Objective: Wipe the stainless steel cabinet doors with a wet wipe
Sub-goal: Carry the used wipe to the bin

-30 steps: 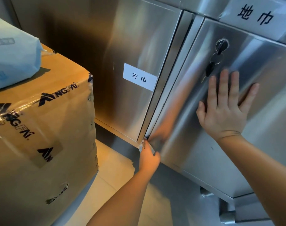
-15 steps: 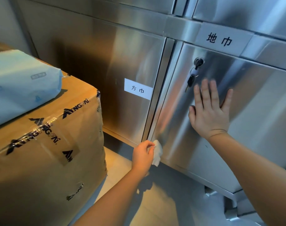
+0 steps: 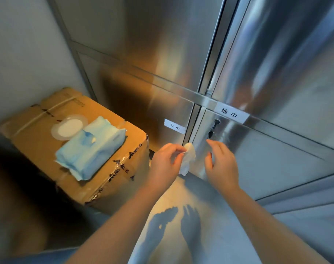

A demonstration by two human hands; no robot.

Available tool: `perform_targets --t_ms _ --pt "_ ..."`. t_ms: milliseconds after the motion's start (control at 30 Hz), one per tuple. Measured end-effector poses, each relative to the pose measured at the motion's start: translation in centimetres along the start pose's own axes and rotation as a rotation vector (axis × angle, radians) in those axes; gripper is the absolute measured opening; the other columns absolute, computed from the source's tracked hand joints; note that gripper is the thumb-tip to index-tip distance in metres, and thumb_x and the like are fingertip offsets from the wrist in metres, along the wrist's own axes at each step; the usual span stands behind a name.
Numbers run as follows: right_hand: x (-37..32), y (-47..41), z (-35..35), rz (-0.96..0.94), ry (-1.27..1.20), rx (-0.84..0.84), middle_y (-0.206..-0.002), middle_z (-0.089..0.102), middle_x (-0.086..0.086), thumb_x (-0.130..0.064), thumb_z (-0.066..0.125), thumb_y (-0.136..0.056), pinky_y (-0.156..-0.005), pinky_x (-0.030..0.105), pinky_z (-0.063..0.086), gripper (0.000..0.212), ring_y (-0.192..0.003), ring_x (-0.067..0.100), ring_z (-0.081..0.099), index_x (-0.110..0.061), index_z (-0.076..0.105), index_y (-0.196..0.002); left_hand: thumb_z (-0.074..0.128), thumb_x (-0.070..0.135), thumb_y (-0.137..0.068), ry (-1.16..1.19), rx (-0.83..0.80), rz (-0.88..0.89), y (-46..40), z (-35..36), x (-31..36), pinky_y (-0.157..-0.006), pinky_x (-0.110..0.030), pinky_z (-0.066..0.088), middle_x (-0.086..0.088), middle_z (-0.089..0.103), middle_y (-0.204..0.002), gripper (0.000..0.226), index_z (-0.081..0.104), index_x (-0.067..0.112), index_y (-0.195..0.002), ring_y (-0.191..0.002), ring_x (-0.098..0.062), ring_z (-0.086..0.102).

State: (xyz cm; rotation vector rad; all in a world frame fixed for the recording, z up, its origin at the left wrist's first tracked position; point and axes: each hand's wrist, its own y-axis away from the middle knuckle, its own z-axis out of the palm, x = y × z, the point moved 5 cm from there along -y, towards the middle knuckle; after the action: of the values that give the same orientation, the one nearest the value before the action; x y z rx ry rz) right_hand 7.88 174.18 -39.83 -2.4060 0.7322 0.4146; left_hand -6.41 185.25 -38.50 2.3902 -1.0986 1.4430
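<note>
Left hand [image 3: 165, 164] pinches wet wipe [image 3: 188, 160]; right hand [image 3: 222, 164] open.

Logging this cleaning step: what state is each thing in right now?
Crumpled white wet wipe: pinched, hanging off the steel.
Left hand: pinching the wipe.
Right hand: open, holding nothing.
Lower right stainless steel cabinet door: closed, key in lock.
Blue wet-wipe pack: flap peeled open, on the cardboard box.

Pale tiled floor [image 3: 173, 199] under me. Taped brown cardboard box [image 3: 113, 164] stands on it at my ten o'clock, near the steel cabinet base. Shadows of my hands fall on the floor at six o'clock.
</note>
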Motion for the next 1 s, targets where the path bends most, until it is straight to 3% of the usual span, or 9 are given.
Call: perform_targets --t_ms 100,200,267,367,467,567,700,900,1000 --pt "-5.6 -1.2 -5.4 0.129 -0.238 -0.144 -0.129 0.057 0.002 -0.03 0.039 -0.088 -0.093 0.042 0.047 0.051 -0.119 0.02 0.053 -0.012 0.054 -0.134 0.064 0.007 -0.092 0.012 -0.022 -0.024 -0.1 -5.4 5.5 -0.076 -0.001 0.038 0.009 0.065 -0.094 0.013 0.072 0.015 -0.097 -0.091 0.014 0.054" --pt "-10.9 -2.5 -10.4 0.109 -0.419 -0.33 -0.136 0.044 -0.013 -0.027 0.048 -0.088 -0.101 0.034 0.043 0.057 -0.128 0.005 0.041 -0.018 0.042 -0.144 0.062 0.007 -0.093 0.015 -0.062 -0.017 -0.1 -10.8 10.7 -0.078 -0.004 0.04 0.007 0.067 -0.096 0.014 0.072 0.016 -0.098 -0.089 0.007 0.056" --pt "-14.2 -3.1 -13.5 0.06 -0.481 -0.408 -0.137 0.046 -0.012 -0.025 0.055 -0.088 -0.104 0.02 0.035 0.059 -0.127 0.004 0.043 -0.019 0.04 -0.145 0.063 0.005 -0.092 0.033 -0.08 -0.006 0.3 -13.9 14.1 -0.079 -0.005 0.042 0.008 0.066 -0.095 0.016 0.07 0.018 -0.097 -0.09 0.005 0.057" --pt "-18.1 -3.6 -17.6 0.052 -0.52 -0.478 -0.124 0.054 -0.013 -0.017 0.065 -0.091 -0.091 0.003 0.034 0.051 -0.108 -0.004 0.05 -0.021 0.048 -0.139 0.065 0.006 -0.091 0.009 -0.071 0.028 1.6 -17.6 18.5 -0.08 -0.004 0.042 0.018 0.062 -0.09 0.017 0.07 0.022 -0.095 -0.09 0.007 0.057" --pt "-20.5 -3.5 -20.9 0.02 -0.529 -0.426 -0.092 0.063 -0.019 -0.018 0.068 -0.09 -0.076 0.008 0.042 0.022 -0.087 0.0 0.057 -0.028 0.062 -0.109 0.067 0.009 -0.091 -0.025 -0.053 0.036 3.5 -20.1 21.6 -0.081 -0.004 0.041 0.026 0.058 -0.091 0.014 0.071 0.023 -0.095 -0.091 0.009 0.055" --pt "-22.1 -2.5 -23.1 0.003 -0.525 -0.39 -0.08 0.062 -0.023 -0.017 0.069 -0.088 -0.064 0.009 0.041 0.012 -0.078 0.002 0.058 -0.027 0.062 -0.089 0.067 0.014 -0.092 -0.071 -0.035 0.028 6.0 -21.9 23.9 -0.082 -0.011 0.045 0.024 0.06 -0.092 0.013 0.069 0.026 -0.096 -0.092 0.0 0.058" --pt "-24.2 -0.1 -25.3 -0.096 -0.565 -0.399 -0.066 0.058 -0.023 -0.014 0.07 -0.089 -0.06 0.007 0.038 0.011 -0.071 -0.005 0.055 -0.021 0.062 -0.085 0.067 0.013 -0.092 -0.139 0.073 -0.031 10.2 -24.1 25.5 -0.087 -0.016 0.044 0.005 0.069 -0.101 0.011 0.072 0.017 -0.101 -0.097 -0.008 0.059" --pt "-27.7 4.2 -26.4 -0.224 -0.72 -0.486 -0.07 0.059 -0.006 -0.028 0.064 -0.089 -0.057 0.017 0.039 0.015 -0.068 0.014 0.055 -0.022 0.057 -0.077 0.07 0.008 -0.088 -0.178 0.285 -0.158 17.9 -27.2 26.0 -0.084 -0.016 0.047 0.007 0.07 -0.095 0.011 0.074 0.015 -0.097 -0.091 -0.01 0.063" --pt "-30.1 6.5 -25.8 -0.271 -0.746 -0.572 -0.066 0.054 -0.005 -0.022 0.068 -0.091 -0.057 0.02 0.038 0.017 -0.063 0.011 0.049 -0.016 0.058 -0.078 0.069 0.01 -0.088 -0.203 0.397 -0.272 22.7 -29.1 25.3 -0.081 -0.014 0.047 0.009 0.071 -0.094 0.013 0.074 0.017 -0.097 -0.087 -0.005 0.062"
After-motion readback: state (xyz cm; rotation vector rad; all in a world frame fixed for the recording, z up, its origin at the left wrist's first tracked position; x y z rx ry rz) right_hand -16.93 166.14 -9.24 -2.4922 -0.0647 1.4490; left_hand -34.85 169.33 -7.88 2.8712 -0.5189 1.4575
